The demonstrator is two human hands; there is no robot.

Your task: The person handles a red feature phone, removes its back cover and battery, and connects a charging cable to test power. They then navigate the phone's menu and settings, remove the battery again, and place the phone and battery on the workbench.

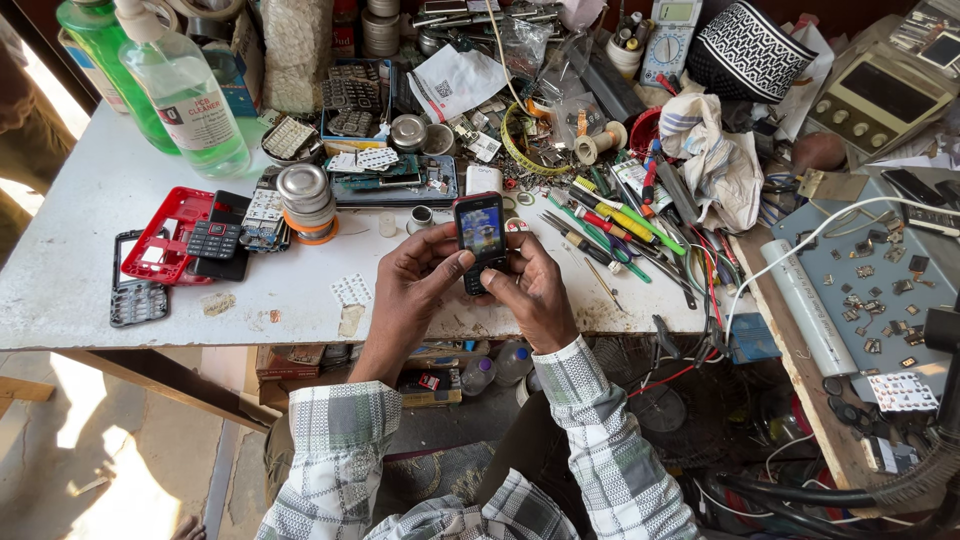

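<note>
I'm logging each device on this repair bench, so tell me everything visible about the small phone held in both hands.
The small phone is a bar-shaped handset with a dark body and reddish rim, apparently plastic. Its screen is lit, showing a colourful picture. It is held upright above the front edge of the white worktable, screen toward the camera. The left hand and right hand grip its lower half, thumbs covering the keypad area, so the keys are hidden.

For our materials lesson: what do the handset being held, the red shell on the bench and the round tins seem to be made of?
Handset, held in left hand and right hand: probably glossy plastic, with a lit glassy screen.
Red shell: moulded plastic, by its thin cut-out frame.
Round tins: likely metal, silvery and reflective.
</note>
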